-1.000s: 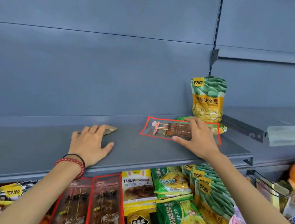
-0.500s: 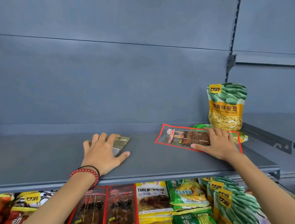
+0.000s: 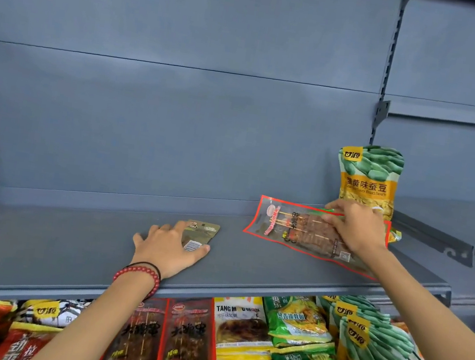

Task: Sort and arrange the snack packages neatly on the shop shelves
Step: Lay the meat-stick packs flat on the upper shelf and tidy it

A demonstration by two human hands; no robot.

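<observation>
A clear skewer snack packet with a red border (image 3: pixel 293 227) is tilted up off the right part of the grey shelf (image 3: pixel 68 247). My right hand (image 3: pixel 354 227) pinches its right half, thumb at the top edge and fingers on the front. A green and yellow broad bean bag (image 3: pixel 367 179) stands upright just behind that hand. My left hand (image 3: pixel 169 246) rests flat, fingers straight, on a small olive packet (image 3: pixel 203 231) lying at mid shelf. A red bead bracelet is on the left wrist.
A green packet (image 3: pixel 395 236) lies under the bean bag at the shelf's right end. The lower shelf holds several snack packages (image 3: pixel 237 347) in rows. Another grey shelf (image 3: pixel 449 228) juts out at the right. A slotted upright (image 3: pixel 386 78) divides the back panels.
The skewer packet lay flat under my right hand; now that hand pinches it and it is tilted up. The left hand stays on the small olive packet. The view has shifted left.
</observation>
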